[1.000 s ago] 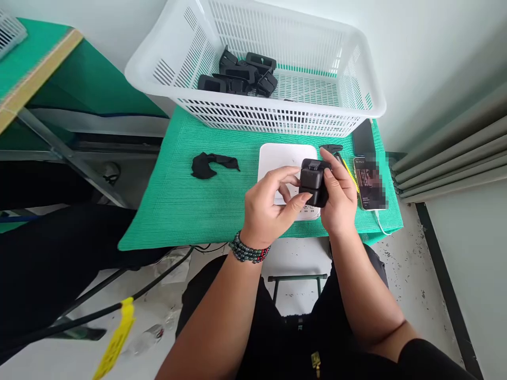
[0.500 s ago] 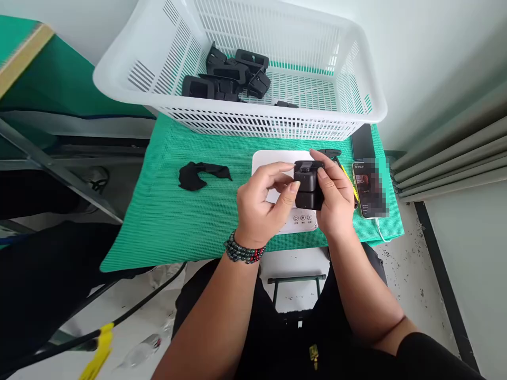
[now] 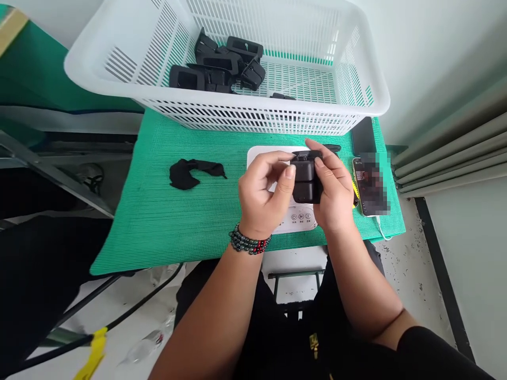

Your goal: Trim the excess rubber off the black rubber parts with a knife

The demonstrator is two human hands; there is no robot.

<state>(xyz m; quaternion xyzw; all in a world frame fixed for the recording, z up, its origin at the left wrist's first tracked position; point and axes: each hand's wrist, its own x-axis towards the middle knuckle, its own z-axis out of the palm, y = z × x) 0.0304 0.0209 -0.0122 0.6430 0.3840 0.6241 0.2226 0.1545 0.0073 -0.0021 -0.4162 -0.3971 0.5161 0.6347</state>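
Note:
Between my two hands is a black plastic part [image 3: 304,182] with two box-like sections, held up over a white digital scale [image 3: 295,221]. My left hand [image 3: 265,190] pinches its left side with thumb and fingers. On the other side, my right hand [image 3: 335,187] grips the part, thumb on its face and fingers behind it. The fingertips behind the part are hidden. To the left, a crumpled black cloth-like piece [image 3: 186,174] lies on the green mesh table cover [image 3: 158,227].
A large white plastic basket [image 3: 237,108] with several similar black parts [image 3: 214,63] stands at the back. On the right lie a phone [image 3: 370,187] with a charging cable, a dark flat object [image 3: 362,137] and a yellow-and-black tool [image 3: 355,194], partly hidden. Grey curtains [image 3: 451,142] hang beyond.
The view has shifted slightly. Both hands still hold the black part over the scale, with only a small change in its tilt.

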